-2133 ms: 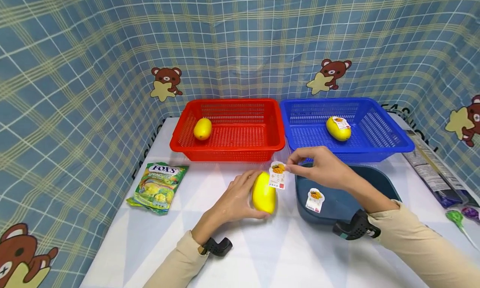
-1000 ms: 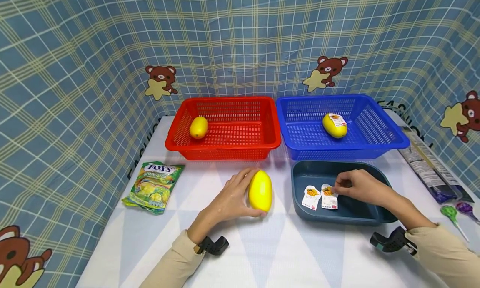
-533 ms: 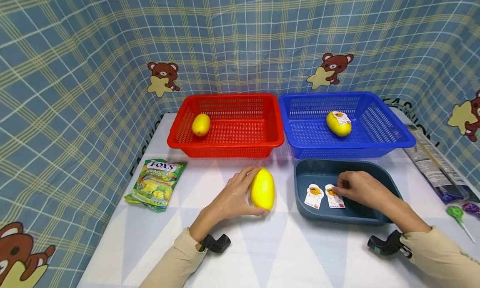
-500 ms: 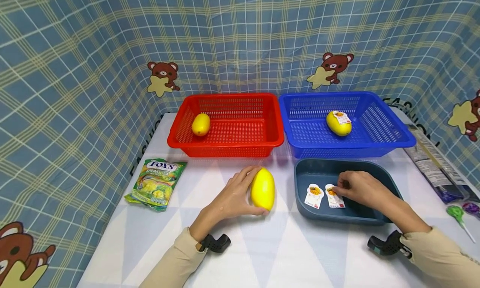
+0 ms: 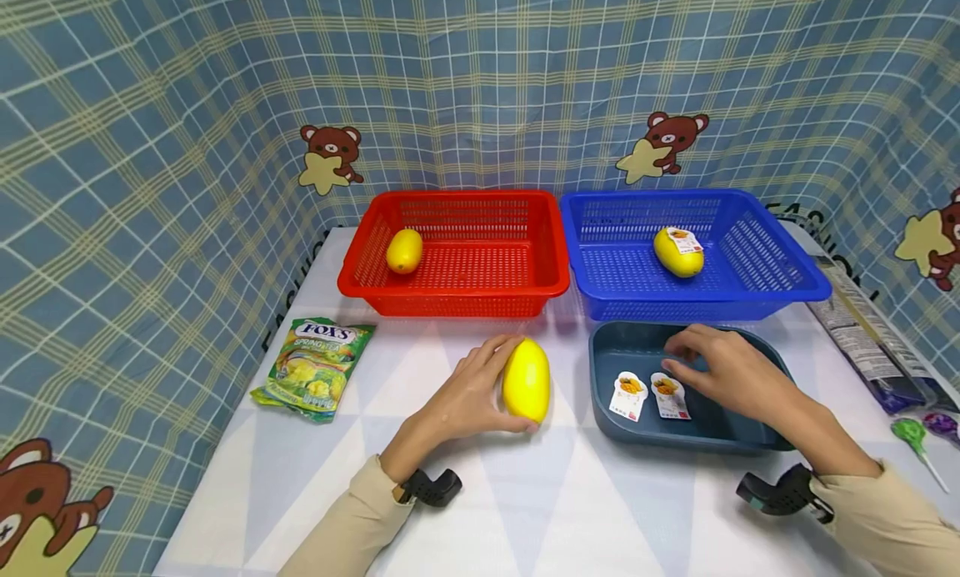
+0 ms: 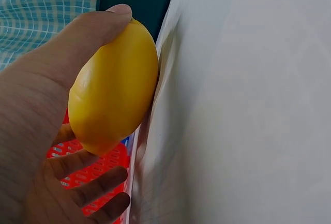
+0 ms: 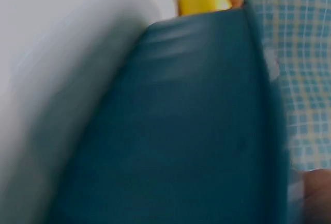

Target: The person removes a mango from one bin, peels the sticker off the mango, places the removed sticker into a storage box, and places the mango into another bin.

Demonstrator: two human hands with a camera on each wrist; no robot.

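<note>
The fingers [image 6: 103,185] of the left hand [image 5: 468,398] grip a smooth yellow fruit [image 5: 527,381] near its two ends, thumb at its 6 o'clock and foremost fingertips towards 11, the outer two spread off the skin. The fruit is near the middle of the worktop [image 5: 480,510], seemingly resting on it. It looks firm and fairly light, perhaps a model; its glossy, rounded skin could slip or roll, so a hold across the ends or around the waist ought to suit it. At its 3 o'clock, the right hand [image 5: 727,373] is poised over a dark tray [image 5: 630,348], fingers parted and loosely bent, gripping nothing. In the tray, between that hand's 8 and 9 o'clock, lie a left tag [image 5: 628,398] and, just beside it, a right tag [image 5: 670,398]; both look thin and bendy, probably best taken by an edge. Further out, the white worktop, patterned with pale triangles, carries a candy bag [image 5: 318,368] at the gripped fruit's 9 o'clock, a red basket [image 5: 472,264] at 11 holding a second fruit [image 5: 405,252], and a blue basket [image 5: 615,268] at 2, whose third fruit [image 5: 679,262] bears a label [image 5: 684,240]. Packets [image 5: 870,335] and lollipops [image 5: 910,431] lie well apart at 3. Blue plaid cloth [image 5: 487,77] with printed bears encloses the back and sides.
</note>
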